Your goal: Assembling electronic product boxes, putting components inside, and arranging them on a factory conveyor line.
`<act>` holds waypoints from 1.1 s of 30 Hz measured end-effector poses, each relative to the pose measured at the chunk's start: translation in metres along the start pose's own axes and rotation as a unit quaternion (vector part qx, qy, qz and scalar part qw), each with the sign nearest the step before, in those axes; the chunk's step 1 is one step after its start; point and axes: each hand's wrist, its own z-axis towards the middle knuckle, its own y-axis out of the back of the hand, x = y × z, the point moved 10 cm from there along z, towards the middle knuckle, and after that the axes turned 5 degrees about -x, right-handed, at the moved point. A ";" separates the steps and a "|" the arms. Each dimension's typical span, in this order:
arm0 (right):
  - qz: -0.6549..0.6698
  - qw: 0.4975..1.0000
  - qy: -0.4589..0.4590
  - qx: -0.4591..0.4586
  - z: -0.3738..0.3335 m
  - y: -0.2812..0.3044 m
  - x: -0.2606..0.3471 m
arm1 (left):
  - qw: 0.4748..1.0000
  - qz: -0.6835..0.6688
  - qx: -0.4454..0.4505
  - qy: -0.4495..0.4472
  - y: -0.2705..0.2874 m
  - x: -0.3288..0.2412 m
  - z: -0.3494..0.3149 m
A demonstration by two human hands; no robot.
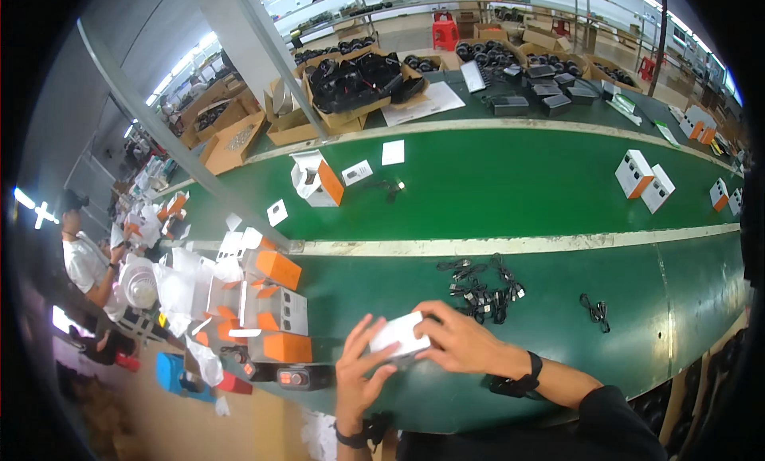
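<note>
A small white box [398, 333] is held over the near edge of the green bench, between my two hands. My left hand [362, 369] grips its left side with the fingers bent around it. From the right, my right hand [458, 340] has its fingers and thumb closed on the box's other end. What lies under the box is hidden. Left of my hands, a black device with an orange-lit face [304, 377] rests at the bench edge. Beyond my right hand lies a pile of coiled black cables [482, 294].
Open white-and-orange cartons [283, 309] crowd the bench on the left. One more coiled cable [594, 311] lies to the right. The green conveyor belt [478, 182] carries an opened carton [317, 180] and upright boxes [633, 174]. A person [88, 262] stands at far left.
</note>
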 end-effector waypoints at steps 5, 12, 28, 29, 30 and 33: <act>0.029 0.950 -0.149 -0.274 0.017 0.126 -0.060 | 0.996 0.010 -0.090 0.027 0.004 -0.015 0.094; -0.335 0.751 -0.316 -0.473 -0.076 0.296 -0.206 | 0.974 0.200 0.023 0.100 -0.146 0.141 0.224; -0.289 0.757 -0.229 -0.539 -0.081 0.350 -0.137 | 0.975 0.134 0.174 -0.015 -0.223 0.167 0.260; -0.285 0.761 -0.230 -0.535 -0.077 0.348 -0.139 | 0.975 0.103 0.199 -0.011 -0.226 0.130 0.247; -0.282 0.765 -0.231 -0.530 -0.072 0.342 -0.143 | 0.968 0.078 0.238 0.018 -0.224 0.103 0.232; -0.241 0.811 -0.184 -0.500 -0.045 0.322 -0.155 | 0.961 0.064 0.262 0.059 -0.206 0.065 0.220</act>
